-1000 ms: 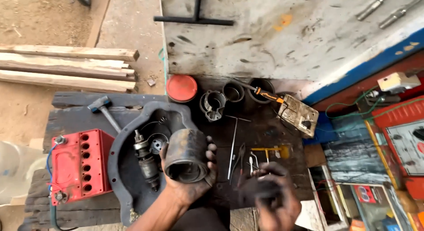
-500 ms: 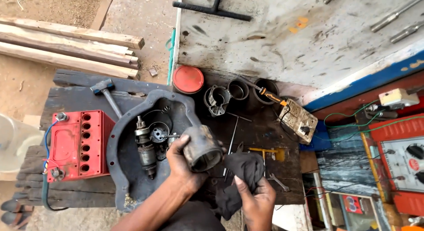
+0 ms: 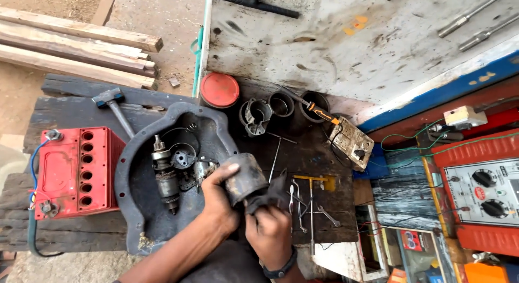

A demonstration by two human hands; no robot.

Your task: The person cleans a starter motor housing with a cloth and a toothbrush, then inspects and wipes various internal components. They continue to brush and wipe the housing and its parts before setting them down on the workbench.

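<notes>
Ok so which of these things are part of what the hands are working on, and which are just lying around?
In hand:
- dark metal cylinder, gripped by the left hand
- black rag, pressed to it by the right hand

Lying about:
- red battery
- hammer
- red lid
- screwdriver
- small wrenches
- dark tray of motor parts

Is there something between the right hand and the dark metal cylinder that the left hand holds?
Yes. A dark cloth lies between them: the right hand presses it against the end of the dark metal cylinder. The left hand grips the cylinder directly, with nothing visible in between.
</notes>
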